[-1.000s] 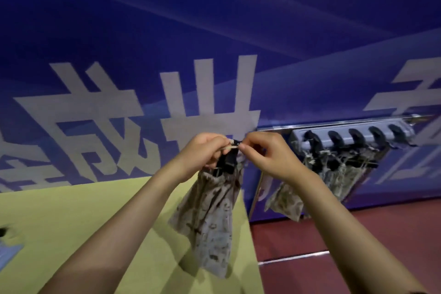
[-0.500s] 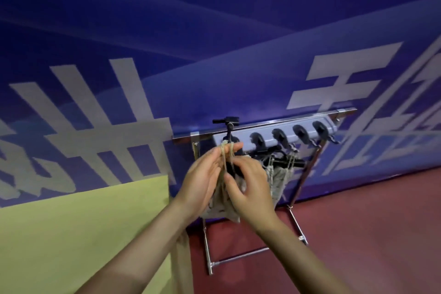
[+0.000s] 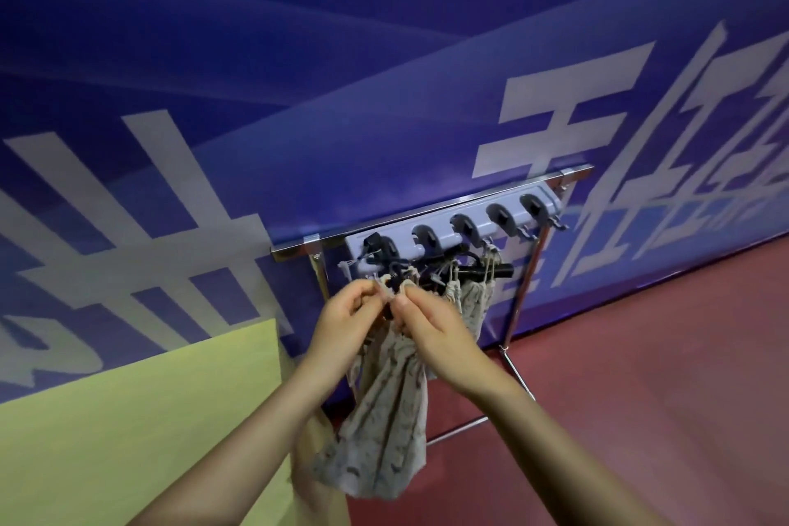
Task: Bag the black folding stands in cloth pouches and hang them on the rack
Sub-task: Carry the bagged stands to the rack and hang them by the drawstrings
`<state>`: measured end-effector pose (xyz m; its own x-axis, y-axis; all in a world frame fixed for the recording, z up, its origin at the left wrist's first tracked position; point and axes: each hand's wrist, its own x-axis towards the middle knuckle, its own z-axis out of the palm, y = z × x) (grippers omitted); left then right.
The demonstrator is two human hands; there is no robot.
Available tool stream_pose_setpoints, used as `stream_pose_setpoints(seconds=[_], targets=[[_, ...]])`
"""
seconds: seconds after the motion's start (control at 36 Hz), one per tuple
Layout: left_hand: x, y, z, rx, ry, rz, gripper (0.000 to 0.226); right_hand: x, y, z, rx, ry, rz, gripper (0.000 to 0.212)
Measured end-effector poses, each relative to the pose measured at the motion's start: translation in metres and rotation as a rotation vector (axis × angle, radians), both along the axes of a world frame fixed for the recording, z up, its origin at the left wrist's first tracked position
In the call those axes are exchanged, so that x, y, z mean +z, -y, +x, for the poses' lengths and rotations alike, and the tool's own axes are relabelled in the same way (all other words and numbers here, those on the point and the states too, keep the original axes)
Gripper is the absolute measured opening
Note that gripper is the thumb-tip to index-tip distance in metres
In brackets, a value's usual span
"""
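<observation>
A patterned cloth pouch (image 3: 384, 419) hangs below my hands, with a black folding stand sticking out of its top. My left hand (image 3: 341, 325) and my right hand (image 3: 431, 329) pinch the pouch's drawstring at its neck, just below the left end of the rack. The grey hook bar (image 3: 486, 222) of the metal rack has several black hooks. Two more pouches (image 3: 474, 303) hang from its middle hooks, with black stand parts (image 3: 491, 271) above them. The stand inside my pouch is mostly hidden.
The rack's chrome rail (image 3: 427, 218) and legs (image 3: 518, 299) stand against a blue banner wall (image 3: 384, 56) with white characters. A yellow-green table top (image 3: 128, 419) lies at the lower left, its corner close to the pouch. Red floor (image 3: 640, 376) spreads to the right.
My view and both hands have moved right from the table to the rack. The pouch came along and now hangs lower, just under the leftmost hook.
</observation>
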<state>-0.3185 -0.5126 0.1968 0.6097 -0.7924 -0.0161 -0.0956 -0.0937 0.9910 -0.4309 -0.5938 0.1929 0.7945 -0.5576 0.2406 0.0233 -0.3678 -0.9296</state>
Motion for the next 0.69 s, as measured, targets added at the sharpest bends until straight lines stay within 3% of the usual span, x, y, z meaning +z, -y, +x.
stream_pose_setpoints(seconds=[0.11,0.25,0.36,0.47,0.53,0.61,0.69], targets=[[-0.014,-0.001,-0.006,-0.030,-0.007,0.004,0.016,-0.001,0.003,-0.014,0.047,-0.075,0.011,0.032],[-0.009,0.012,-0.021,-0.285,0.083,-0.027,0.042,0.004,0.018,-0.040,0.123,-0.169,0.155,0.039],[-0.012,0.032,-0.043,-0.416,0.073,0.045,0.028,0.009,0.039,-0.059,0.066,-0.187,0.192,0.037],[-0.027,0.050,-0.059,-0.464,0.158,0.072,0.020,0.012,0.061,-0.082,-0.032,-0.175,0.269,0.047],[-0.029,0.061,-0.067,-0.489,0.221,0.066,0.023,0.014,0.073,-0.095,-0.091,-0.160,0.327,0.045],[-0.029,0.082,-0.080,-0.536,0.360,0.057,0.009,0.012,0.092,-0.106,-0.168,-0.133,0.389,0.043],[-0.033,0.114,-0.092,-0.501,0.464,0.117,0.030,0.008,0.113,-0.116,-0.181,-0.141,0.385,0.042]])
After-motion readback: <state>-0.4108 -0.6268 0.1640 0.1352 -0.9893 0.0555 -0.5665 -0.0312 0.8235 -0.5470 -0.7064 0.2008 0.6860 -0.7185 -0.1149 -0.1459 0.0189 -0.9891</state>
